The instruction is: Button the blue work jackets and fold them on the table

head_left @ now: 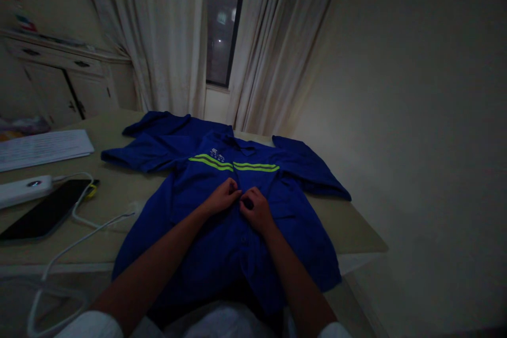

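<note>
A blue work jacket (301,227) lies spread on its back on the table, collar away from me, sleeves out to both sides. Yellow-green stripes (256,167) cross its chest, with white print above the left one. My left hand (222,196) pinches the jacket's front edge below the stripes. Just right of it, my right hand (256,211) grips the same front opening with curled fingers. The fingertips of both hands nearly meet; whatever small part is between them is hidden. Lower down, the front hangs partly parted over the near table edge.
On the left of the table (352,227) lie papers (47,149), a white power strip (26,191), a dark phone (45,211) and a white cable (59,253) that hangs off the near edge. Curtains (170,31), a window and a cabinet (51,79) stand behind; a wall is at right.
</note>
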The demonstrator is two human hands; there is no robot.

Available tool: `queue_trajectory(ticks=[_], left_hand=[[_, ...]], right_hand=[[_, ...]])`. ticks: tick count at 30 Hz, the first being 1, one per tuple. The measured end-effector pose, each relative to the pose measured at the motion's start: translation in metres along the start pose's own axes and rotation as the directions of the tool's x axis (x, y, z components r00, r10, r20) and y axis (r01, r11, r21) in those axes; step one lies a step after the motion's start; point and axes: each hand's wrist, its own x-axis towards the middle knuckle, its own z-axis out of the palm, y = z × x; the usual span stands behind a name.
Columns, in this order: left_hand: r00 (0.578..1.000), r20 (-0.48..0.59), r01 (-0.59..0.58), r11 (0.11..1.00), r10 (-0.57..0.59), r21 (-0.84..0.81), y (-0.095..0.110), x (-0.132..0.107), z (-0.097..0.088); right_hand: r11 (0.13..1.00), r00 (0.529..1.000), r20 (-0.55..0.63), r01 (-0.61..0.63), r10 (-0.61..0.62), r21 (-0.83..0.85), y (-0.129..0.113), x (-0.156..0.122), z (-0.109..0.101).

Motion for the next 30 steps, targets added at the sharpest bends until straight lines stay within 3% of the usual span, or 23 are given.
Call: queue_trajectory(ticks=[8,15,17,23,30], left_hand=[[0.996,0.079,0.039,0.989,-0.028,-0.143,-0.0021,0.0,-0.0015],[0.997,0.055,0.06,0.967,-0.047,-0.247,-0.0048,0.0023,0.0038],[0.998,0.046,0.058,0.969,-0.048,-0.239,-0.004,0.002,0.0048],[1.0,0.025,0.005,0.983,-0.001,-0.182,-0.0024,0.0021,0.0046],[0.995,0.045,0.101,0.952,-0.092,-0.289,-0.0066,0.0037,0.0069]], right_hand=[[0.995,0.997,-0.035,0.069,-0.071,-0.065,-0.0018,-0.0022,0.0011],[0.937,0.973,0.105,0.227,-0.206,-0.266,-0.0032,-0.0022,0.0003],[0.934,0.974,0.116,0.221,-0.196,-0.281,-0.004,-0.0015,0.0002],[0.968,0.994,0.0,0.103,-0.106,-0.227,-0.003,-0.0009,0.0038],[0.949,0.983,0.076,0.182,-0.168,-0.259,-0.0012,-0.0027,0.0023]])
